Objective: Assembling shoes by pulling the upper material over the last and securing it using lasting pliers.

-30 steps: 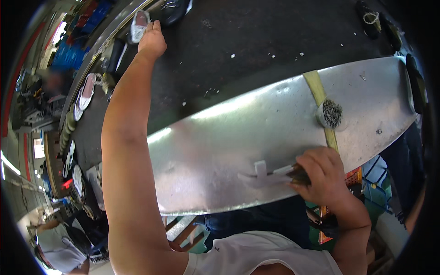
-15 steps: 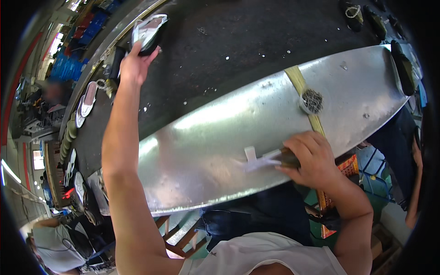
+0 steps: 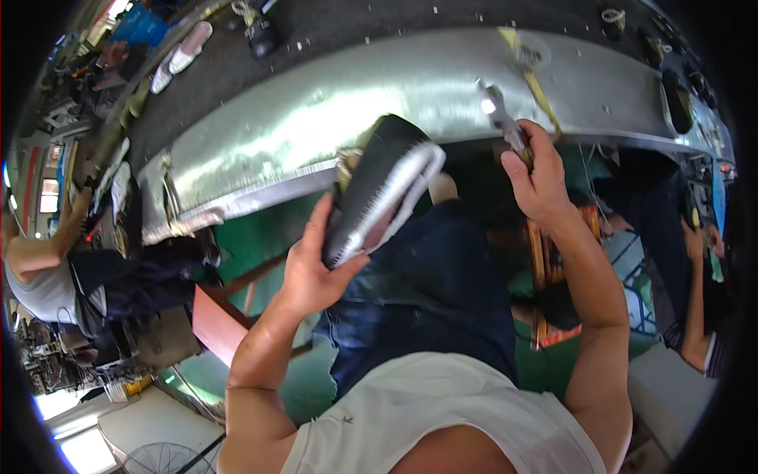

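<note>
A black shoe (image 3: 371,178), its pale underside edged with ragged white material, is gripped by its lower end in my left hand (image 3: 316,272). I hold it tilted above my lap, in front of the metal bench top. In my right hand (image 3: 541,178) is a hand tool (image 3: 498,110) with a bright metal head and a brown grip. Its head points up and away over the bench's near edge, apart from the shoe. I cannot tell whether it is a hammer or pincers.
The long metal bench top (image 3: 442,71) carries a yellow strip (image 3: 541,99) and a round container of nails (image 3: 530,54). Shoes stand along the far dark surface, including a pale pair (image 3: 189,49) and a dark shoe (image 3: 677,103) at right. People work at both sides.
My left hand has brought the shoe from the far dark surface back over my lap. My right hand has raised the hand tool off the metal top. The view has tilted down toward my body.
</note>
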Available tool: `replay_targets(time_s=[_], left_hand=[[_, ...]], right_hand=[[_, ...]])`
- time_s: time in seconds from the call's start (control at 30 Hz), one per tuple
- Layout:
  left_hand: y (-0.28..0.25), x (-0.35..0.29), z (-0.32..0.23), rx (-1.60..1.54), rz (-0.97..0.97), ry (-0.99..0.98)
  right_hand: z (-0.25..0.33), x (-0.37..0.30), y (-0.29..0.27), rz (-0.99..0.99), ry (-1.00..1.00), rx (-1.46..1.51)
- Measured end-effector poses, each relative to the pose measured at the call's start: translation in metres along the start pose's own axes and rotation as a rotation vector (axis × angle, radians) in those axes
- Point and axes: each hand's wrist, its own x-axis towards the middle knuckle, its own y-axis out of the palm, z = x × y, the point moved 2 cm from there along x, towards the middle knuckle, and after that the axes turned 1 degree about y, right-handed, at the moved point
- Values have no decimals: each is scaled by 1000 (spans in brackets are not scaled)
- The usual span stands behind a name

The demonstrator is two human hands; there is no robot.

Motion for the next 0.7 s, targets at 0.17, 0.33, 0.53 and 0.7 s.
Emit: replay_targets(time_s=[0.17, 0.33, 0.53, 0.7], left_hand=[[62, -87, 15, 158, 244, 131], [123, -125, 29, 224, 559, 36], [147, -63, 44, 185, 143, 237], [167, -30, 56, -39, 454, 217]], right_hand=[[20, -92, 27, 263, 380, 132], [-19, -187, 83, 581, 602, 47], [-17, -188, 79, 571, 643, 122], [-24, -197, 75, 583, 644, 136]])
